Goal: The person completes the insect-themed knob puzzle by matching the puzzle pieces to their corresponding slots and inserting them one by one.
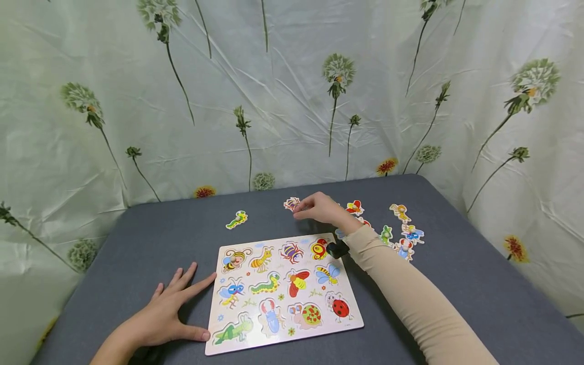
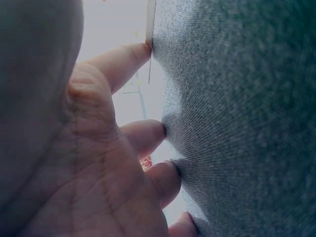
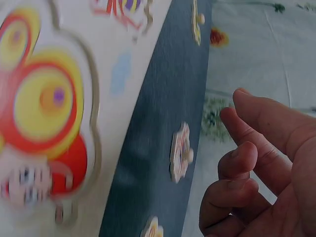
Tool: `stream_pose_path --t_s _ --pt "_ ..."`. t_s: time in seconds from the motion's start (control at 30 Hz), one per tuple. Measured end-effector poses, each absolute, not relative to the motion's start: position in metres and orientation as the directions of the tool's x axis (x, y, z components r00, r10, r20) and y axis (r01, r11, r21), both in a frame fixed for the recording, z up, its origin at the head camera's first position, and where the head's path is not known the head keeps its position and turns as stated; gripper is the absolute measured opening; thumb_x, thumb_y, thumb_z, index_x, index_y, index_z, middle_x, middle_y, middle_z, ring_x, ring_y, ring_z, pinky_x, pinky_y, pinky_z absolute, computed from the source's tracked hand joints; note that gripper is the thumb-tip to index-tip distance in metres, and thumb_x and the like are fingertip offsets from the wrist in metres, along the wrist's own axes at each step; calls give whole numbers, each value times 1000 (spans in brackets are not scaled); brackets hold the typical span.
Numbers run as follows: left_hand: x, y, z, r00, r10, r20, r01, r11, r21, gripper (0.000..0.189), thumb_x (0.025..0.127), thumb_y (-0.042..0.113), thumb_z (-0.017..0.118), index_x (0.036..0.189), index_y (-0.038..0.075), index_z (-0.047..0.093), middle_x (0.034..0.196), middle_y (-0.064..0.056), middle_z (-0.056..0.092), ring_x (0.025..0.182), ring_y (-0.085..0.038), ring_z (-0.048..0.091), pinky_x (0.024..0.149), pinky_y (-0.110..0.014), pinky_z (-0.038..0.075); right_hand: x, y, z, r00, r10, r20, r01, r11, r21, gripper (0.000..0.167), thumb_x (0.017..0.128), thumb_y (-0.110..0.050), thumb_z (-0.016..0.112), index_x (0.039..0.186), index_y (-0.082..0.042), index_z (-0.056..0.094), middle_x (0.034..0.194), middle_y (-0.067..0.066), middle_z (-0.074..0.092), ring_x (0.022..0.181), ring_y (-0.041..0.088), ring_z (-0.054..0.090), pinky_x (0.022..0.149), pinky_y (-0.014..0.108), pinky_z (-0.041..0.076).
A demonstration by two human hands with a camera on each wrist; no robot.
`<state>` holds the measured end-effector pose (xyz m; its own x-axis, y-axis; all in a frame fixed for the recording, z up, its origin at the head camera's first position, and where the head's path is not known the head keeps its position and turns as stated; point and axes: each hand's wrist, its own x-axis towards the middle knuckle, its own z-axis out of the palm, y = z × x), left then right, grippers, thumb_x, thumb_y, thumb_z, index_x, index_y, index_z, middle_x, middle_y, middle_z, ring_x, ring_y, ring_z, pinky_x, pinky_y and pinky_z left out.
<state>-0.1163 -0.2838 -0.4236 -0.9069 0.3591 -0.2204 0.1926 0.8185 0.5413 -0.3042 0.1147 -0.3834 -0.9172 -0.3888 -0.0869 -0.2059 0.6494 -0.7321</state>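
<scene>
My left hand [image 1: 166, 309] rests spread on the table, its thumb and index fingertip touching the left edge of a wooden insect puzzle board [image 1: 260, 341]. In the left wrist view, a fingertip [image 2: 140, 51] meets the board's edge. At the far side of the board, my right hand [image 1: 321, 209] hovers beside a spider puzzle piece [image 1: 290, 203]. The right wrist view shows the fingers loosely bent, holding nothing, apart from that piece [image 3: 179, 153] and its small knob. A green caterpillar piece [image 1: 237, 219] lies further left.
Several loose insect pieces lie right of the board, among them a red-winged one [image 1: 354, 207], a green one [image 1: 386, 234] and a blue-winged one [image 1: 412, 233]; my right arm partly covers the group. A flowered curtain [image 1: 292, 101] hangs behind the dark grey table [image 1: 159, 233].
</scene>
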Motion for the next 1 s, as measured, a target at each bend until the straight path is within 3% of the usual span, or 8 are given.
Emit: stream_pose_path --t_s 0.2,0.47,0.6,0.77,0.9,1.0 --pt "-114 -284 -425 -905 379 -194 238 828 508 123 66 61 97 169 39 35 176 -34 13 156 -71 4 107 -93 5 -306 140 -380 -937 -335 -99 -161 665 -729 24 101 -27 77 118 -10 83 131 12 75 110 24 64 90 35 50" --pt "-113 -283 -425 -907 372 -199 235 837 494 129 61 62 99 169 39 34 176 -34 13 156 -71 3 107 -94 4 -312 168 -380 -958 -267 -108 -115 698 -707 29 103 -29 74 121 -8 81 121 12 78 108 25 67 89 33 51" --pt "-113 -282 -425 -908 366 -202 227 837 498 129 60 62 100 169 39 35 176 -34 12 156 -71 3 107 -94 3 -315 179 -379 -963 -244 -118 -86 686 -722 30 104 -29 73 123 -7 80 118 13 79 103 27 67 82 31 50" --pt "-113 -282 -425 -910 364 -198 227 838 497 129 60 62 100 169 39 34 176 -33 13 156 -71 3 108 -93 4 -316 192 -375 -967 -220 -132 -56 682 -730 33 105 -30 71 127 -7 78 122 13 76 107 27 67 89 40 56" --pt "-113 -282 -424 -910 366 -195 229 836 498 130 60 62 100 169 38 35 176 -33 12 156 -71 3 108 -93 4 -316 201 -372 -970 -201 -138 -35 676 -736 33 105 -29 71 127 -6 78 109 14 74 74 17 56 73 35 50" --pt "-112 -282 -424 -909 367 -197 229 835 501 129 60 62 100 169 38 35 177 -33 12 157 -71 3 108 -93 4 -317 209 -369 -972 -188 -139 -31 694 -719 34 105 -31 70 127 -5 78 112 16 74 73 17 51 69 33 45"
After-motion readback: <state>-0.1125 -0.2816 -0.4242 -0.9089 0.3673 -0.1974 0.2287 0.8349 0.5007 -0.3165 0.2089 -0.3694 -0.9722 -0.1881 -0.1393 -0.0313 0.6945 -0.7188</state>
